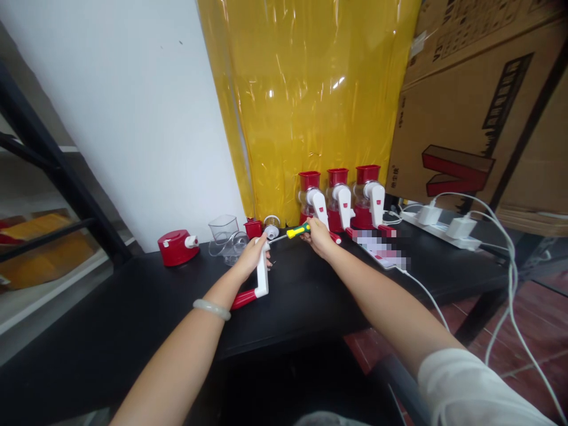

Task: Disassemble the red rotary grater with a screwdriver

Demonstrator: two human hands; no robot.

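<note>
My left hand (pixel 251 257) is closed around a white crank handle (pixel 262 273) with a red grip (pixel 244 300) that points down and left. In my right hand (pixel 318 238) is a green and yellow screwdriver (pixel 297 231), its shaft reaching left to the top end of the crank handle. Whether the tip sits in a screw is too small to tell. Just behind the left hand lies a metal grater drum (pixel 271 223) with a white end. Beside it are a small red part (pixel 253 228) and a clear plastic housing (pixel 224 231).
A red round base (pixel 178 247) sits left on the black table (pixel 177 319). Behind my right hand stand three assembled red and white rotary graters (pixel 368 195). A phone (pixel 380 249) on a cable and a power strip (pixel 444 231) lie right, before a large carton (pixel 479 118).
</note>
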